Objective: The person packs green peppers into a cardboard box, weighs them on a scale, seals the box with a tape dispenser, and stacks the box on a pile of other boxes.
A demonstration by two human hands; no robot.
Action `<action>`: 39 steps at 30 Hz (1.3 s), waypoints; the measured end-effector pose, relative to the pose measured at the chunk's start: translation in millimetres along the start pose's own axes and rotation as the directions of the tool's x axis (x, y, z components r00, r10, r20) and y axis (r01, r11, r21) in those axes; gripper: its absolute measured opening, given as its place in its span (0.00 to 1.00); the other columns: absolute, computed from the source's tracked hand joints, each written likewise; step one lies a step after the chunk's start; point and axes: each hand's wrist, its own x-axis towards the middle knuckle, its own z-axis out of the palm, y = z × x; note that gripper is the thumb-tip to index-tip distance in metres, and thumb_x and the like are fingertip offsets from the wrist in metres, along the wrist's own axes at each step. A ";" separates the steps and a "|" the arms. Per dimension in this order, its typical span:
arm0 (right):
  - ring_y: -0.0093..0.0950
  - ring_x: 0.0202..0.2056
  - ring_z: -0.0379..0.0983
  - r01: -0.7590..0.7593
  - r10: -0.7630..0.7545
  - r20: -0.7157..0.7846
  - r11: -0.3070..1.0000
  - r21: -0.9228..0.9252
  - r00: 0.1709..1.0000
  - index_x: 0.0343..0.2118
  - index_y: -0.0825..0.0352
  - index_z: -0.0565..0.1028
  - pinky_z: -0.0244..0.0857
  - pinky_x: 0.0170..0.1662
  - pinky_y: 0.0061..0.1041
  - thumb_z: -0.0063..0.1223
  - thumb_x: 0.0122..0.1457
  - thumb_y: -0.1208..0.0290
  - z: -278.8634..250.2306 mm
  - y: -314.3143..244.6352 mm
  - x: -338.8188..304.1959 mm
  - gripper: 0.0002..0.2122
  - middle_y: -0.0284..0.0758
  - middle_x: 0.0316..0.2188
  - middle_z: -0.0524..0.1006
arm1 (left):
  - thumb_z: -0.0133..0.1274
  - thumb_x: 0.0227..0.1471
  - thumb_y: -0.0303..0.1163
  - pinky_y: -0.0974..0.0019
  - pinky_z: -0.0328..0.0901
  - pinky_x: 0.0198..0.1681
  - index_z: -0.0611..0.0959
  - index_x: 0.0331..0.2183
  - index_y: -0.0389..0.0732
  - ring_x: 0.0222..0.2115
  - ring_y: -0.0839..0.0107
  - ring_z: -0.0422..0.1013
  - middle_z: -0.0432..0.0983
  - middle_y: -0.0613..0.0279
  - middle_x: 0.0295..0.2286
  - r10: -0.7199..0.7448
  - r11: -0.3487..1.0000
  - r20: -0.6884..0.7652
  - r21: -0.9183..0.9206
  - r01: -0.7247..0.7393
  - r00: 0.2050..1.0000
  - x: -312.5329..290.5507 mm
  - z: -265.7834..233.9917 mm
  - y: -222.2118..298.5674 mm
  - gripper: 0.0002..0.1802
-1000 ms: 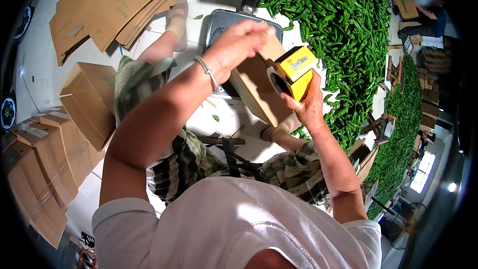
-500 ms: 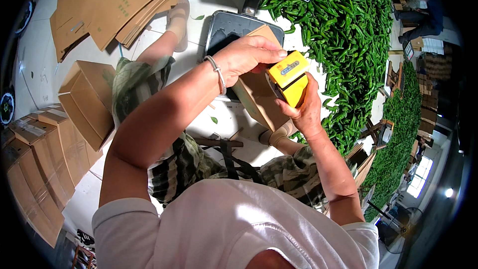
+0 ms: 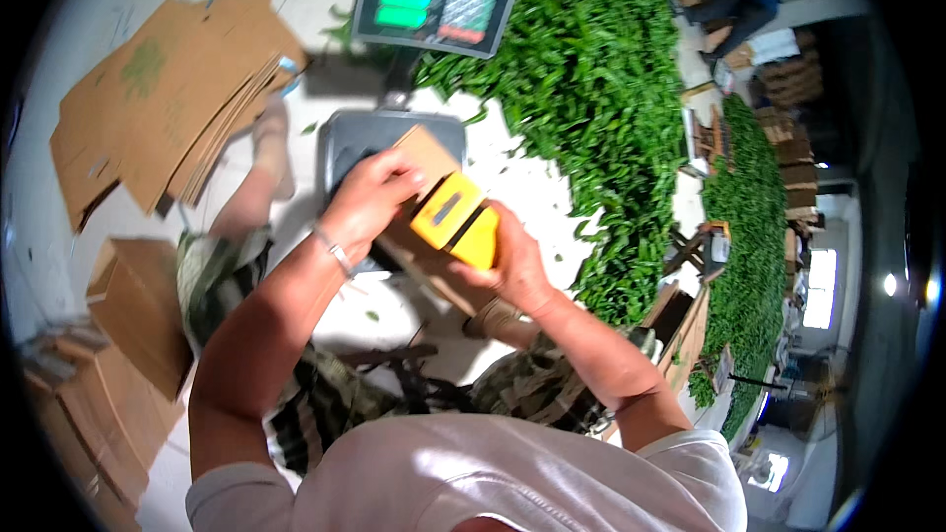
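Plainly, we looked down on a cramped spot between two knees. Far left, we saw an open box [image 3: 138,310] and, above it, a stack of flattened cardboard [image 3: 163,103], both well apart from the hands. Next came the left hand [image 3: 370,197], its fingers bent at the upper part of a tilted carton [image 3: 428,154]; blur left us unable to tell whether they pinched the board or only rested there. Behind them lay the platform of a scale [image 3: 347,141]; we judged that a careless push could knock the carton against it. Over the carton, close beside those fingertips, sat a yellow tape dispenser [image 3: 455,213], and the right hand [image 3: 514,261] had its fingers wrapped around that. We thought a slip there could drive the dispenser into the left fingers, since so little room parted them. Furthest right spread the green peppers [image 3: 601,108]; a carton tipping that way, we reckoned, might crush the nearest ones.
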 end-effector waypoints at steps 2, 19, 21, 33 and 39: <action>0.44 0.42 0.71 0.040 -0.041 -0.079 0.999 -0.006 0.996 0.52 0.69 0.63 0.66 0.48 0.33 0.69 0.40 0.61 -2.0 -5.1 0.6 0.37 0.45 0.41 0.72 | 0.46 0.59 0.38 0.77 0.61 0.33 0.73 0.33 0.47 0.31 0.82 0.68 0.72 0.72 0.30 -0.091 0.994 0.023 -0.064 0.092 0.996 -0.6 -3.8 6.8 0.06; 0.43 0.41 0.69 0.065 -0.070 -0.067 0.995 -0.069 0.995 0.53 0.66 0.60 0.65 0.45 0.35 0.67 0.42 0.61 -9.6 -10.5 -2.6 0.36 0.45 0.39 0.70 | 0.51 0.56 0.32 0.77 0.65 0.32 0.78 0.31 0.39 0.25 0.82 0.70 0.75 0.70 0.25 -0.046 0.999 0.151 -0.005 0.048 0.987 0.6 -0.4 7.5 0.07; 0.44 0.41 0.69 0.077 -0.081 -0.070 0.995 -0.060 0.994 0.53 0.66 0.61 0.65 0.45 0.35 0.68 0.42 0.61 -10.5 -11.4 -2.1 0.36 0.45 0.39 0.70 | 0.51 0.56 0.31 0.77 0.62 0.30 0.79 0.30 0.39 0.24 0.83 0.67 0.74 0.71 0.24 -0.043 0.998 0.153 -0.030 0.048 0.987 1.9 0.1 7.0 0.07; 0.33 0.44 0.70 0.014 -0.014 0.007 1.000 -0.010 1.000 0.55 0.70 0.59 0.64 0.49 0.28 0.71 0.39 0.61 -3.9 0.4 -0.9 0.41 0.42 0.44 0.71 | 0.46 0.59 0.36 0.70 0.69 0.40 0.75 0.42 0.38 0.36 0.76 0.74 0.76 0.66 0.36 -0.239 0.852 0.280 -0.399 0.339 0.930 3.7 -7.5 -19.5 0.13; 0.36 0.43 0.71 0.060 -0.060 -0.009 0.997 -0.038 0.998 0.55 0.69 0.59 0.65 0.48 0.29 0.71 0.39 0.59 -6.6 1.8 1.9 0.41 0.43 0.43 0.71 | 0.51 0.56 0.38 0.72 0.68 0.39 0.76 0.40 0.42 0.34 0.79 0.73 0.76 0.70 0.34 -0.190 0.868 0.389 -0.362 0.339 0.901 8.0 -13.9 -16.2 0.12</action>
